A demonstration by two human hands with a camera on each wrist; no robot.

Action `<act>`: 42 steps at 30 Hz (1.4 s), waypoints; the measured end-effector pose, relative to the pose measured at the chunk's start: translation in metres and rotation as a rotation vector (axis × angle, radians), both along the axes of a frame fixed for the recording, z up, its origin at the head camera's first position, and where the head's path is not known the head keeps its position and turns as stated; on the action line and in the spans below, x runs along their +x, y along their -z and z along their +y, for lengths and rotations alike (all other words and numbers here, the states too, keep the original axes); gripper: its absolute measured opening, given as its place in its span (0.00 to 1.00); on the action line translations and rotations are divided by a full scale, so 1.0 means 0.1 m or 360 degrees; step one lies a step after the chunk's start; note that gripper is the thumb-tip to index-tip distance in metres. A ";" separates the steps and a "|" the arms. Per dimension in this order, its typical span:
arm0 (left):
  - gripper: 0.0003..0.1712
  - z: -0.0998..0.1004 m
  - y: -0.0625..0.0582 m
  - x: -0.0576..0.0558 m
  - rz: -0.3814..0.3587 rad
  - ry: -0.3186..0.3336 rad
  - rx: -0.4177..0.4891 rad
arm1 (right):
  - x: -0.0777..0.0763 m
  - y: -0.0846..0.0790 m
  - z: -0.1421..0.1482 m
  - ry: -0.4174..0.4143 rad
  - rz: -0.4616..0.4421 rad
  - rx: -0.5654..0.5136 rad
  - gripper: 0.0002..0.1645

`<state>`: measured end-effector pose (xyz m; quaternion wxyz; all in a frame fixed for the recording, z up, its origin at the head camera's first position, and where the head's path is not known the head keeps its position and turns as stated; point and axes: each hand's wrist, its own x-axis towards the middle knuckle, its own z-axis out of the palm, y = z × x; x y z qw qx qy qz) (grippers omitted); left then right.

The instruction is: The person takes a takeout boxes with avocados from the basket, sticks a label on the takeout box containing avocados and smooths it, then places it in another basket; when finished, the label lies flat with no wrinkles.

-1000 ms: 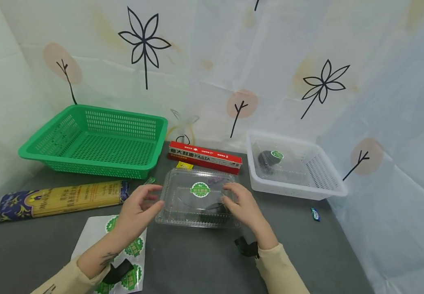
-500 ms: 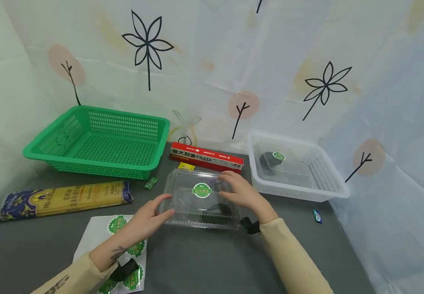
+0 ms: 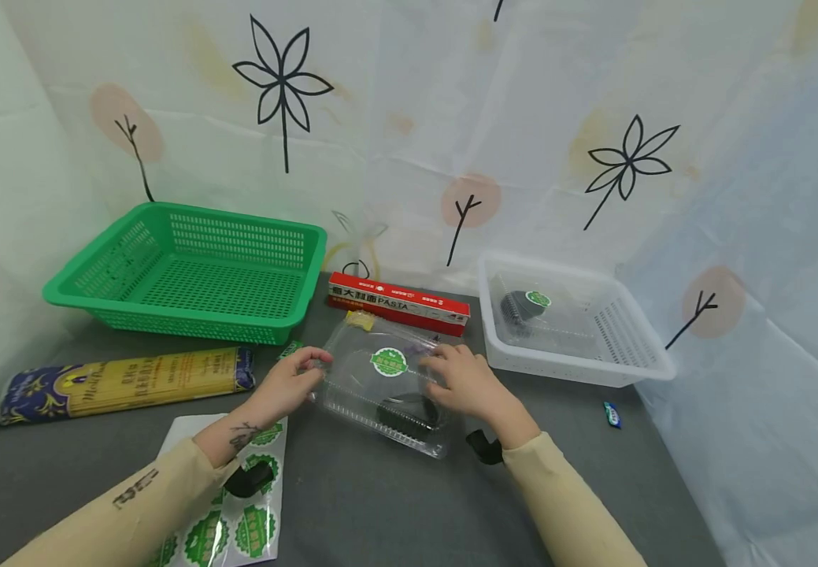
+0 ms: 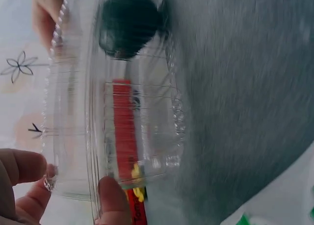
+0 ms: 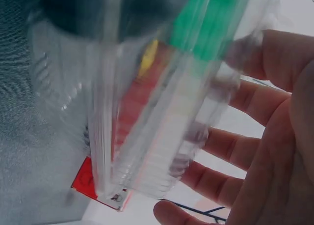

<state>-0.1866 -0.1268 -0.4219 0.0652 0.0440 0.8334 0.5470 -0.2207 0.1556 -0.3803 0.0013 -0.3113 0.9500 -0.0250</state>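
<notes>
A clear plastic clamshell box point(image 3: 359, 370) with a round green sticker point(image 3: 389, 362) on its lid sits turned at an angle between my hands. Through its wall shows a dark green rounded thing point(image 4: 130, 24). My left hand point(image 3: 288, 386) pinches the left end of the box, thumb point(image 4: 114, 200) on the near rim and fingers on the lid side. On the right part of the lid rests my right hand point(image 3: 468, 382); its fingers point(image 5: 225, 146) are spread and lightly bent along the lid, the little finger apart from it.
Behind the box lies a red pasta carton point(image 3: 397, 303) with a yellow packet point(image 3: 360, 320) nearby. A green basket point(image 3: 281, 324), a spaghetti bag point(image 3: 132, 386) and a sticker sheet point(image 3: 238, 520) are at left. At right stand a white basket point(image 3: 571, 366) and a small blue packet point(image 3: 612, 415).
The box has turned clockwise, its near right corner now closer to me. My left hand has gone from beside the box to pinching its left end; the right hand has shifted slightly.
</notes>
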 end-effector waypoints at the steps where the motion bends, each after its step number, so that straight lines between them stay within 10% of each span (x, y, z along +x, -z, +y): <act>1: 0.18 -0.01 0.00 -0.04 0.0014 -0.0008 -0.0011 | 0.04 0.00 0.00 -0.0010 0.0032 0.0022 0.21; 12: 0.16 -0.09 0.05 -0.31 0.0187 0.0048 -0.0060 | 0.58 -0.02 -0.04 -0.0110 0.0209 0.0111 0.20; 17: 0.20 -0.20 0.01 -0.17 0.0223 0.0007 -0.0034 | 0.50 -0.03 0.09 -0.0192 0.0185 -0.0273 0.19; 26: 0.23 -0.68 -0.05 0.01 0.0386 -0.0411 0.0639 | 0.23 0.04 0.36 -0.0174 -0.0443 -0.1172 0.28; 35: 0.25 -0.86 -0.06 -0.07 0.0206 -0.0572 0.1169 | 0.11 0.11 0.32 -0.0091 -0.0848 -0.1151 0.33; 42: 0.28 -0.94 0.14 -0.33 0.0257 -0.0714 0.1163 | 0.05 0.16 0.32 -0.0188 -0.0898 -0.1161 0.34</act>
